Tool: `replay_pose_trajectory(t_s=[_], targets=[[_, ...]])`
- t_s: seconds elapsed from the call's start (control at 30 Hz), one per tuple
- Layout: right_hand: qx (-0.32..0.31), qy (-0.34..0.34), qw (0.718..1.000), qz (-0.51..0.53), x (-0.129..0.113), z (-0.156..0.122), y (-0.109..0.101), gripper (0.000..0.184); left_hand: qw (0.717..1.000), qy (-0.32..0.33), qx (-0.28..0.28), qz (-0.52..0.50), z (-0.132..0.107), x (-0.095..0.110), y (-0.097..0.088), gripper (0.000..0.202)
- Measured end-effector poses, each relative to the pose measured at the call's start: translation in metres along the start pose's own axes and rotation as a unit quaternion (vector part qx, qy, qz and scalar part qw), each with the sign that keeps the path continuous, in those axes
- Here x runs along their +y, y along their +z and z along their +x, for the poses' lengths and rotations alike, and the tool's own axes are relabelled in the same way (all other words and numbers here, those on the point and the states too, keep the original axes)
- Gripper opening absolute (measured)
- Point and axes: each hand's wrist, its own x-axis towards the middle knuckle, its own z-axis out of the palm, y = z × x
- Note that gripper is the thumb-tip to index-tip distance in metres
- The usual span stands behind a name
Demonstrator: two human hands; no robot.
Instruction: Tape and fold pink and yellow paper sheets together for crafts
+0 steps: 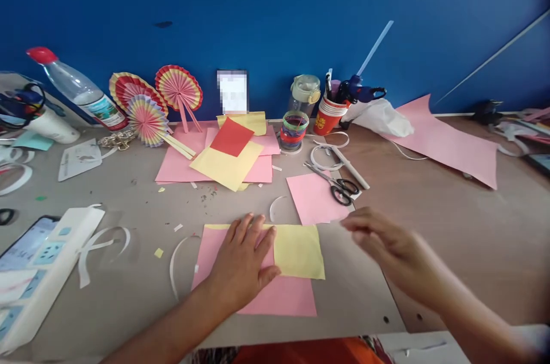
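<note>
My left hand (247,261) lies flat with fingers spread, pressing on a yellow paper sheet (301,252) that overlaps a larger pink paper sheet (279,298). To the right, my right hand (378,238) hovers slightly blurred over the desk, its fingers curled and drawn together. Whether anything is between those fingertips cannot be made out. Just beyond that hand, black-handled scissors (341,189) rest on a small pink paper square (311,198). A white stick (350,168) lies beside the scissors.
Folded paper fans (178,89) lean at the back near a red-capped bottle (81,86). Red paper (232,136) tops a paper pile. A red paper cup (330,114) holds tools. Left stands a power strip (54,258); a pink sheet (451,140) lies right.
</note>
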Motion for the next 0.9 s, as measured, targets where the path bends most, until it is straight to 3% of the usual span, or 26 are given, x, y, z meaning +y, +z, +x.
replay_pose_trajectory(t_s=[0.13,0.4,0.6,0.9], targets=[[-0.106,0.007,0.994,-0.025,-0.002,-0.007,0.023,0.024,1.0,-0.007,-0.004,0.015,-0.003,-0.001,-0.003,0.055],[-0.131,-0.163,0.968,-0.138,-0.029,0.012,0.054,0.033,0.999,-0.025,-0.016,0.041,-0.006,0.002,-0.007,0.056],[-0.154,-0.16,0.95,-0.219,-0.029,0.015,0.074,0.026,1.0,-0.016,-0.017,-0.004,-0.003,-0.004,-0.015,0.049],[-0.138,-0.161,0.956,-0.202,-0.027,0.012,0.074,0.028,0.993,-0.018,0.031,-0.116,0.02,-0.015,-0.022,0.025]])
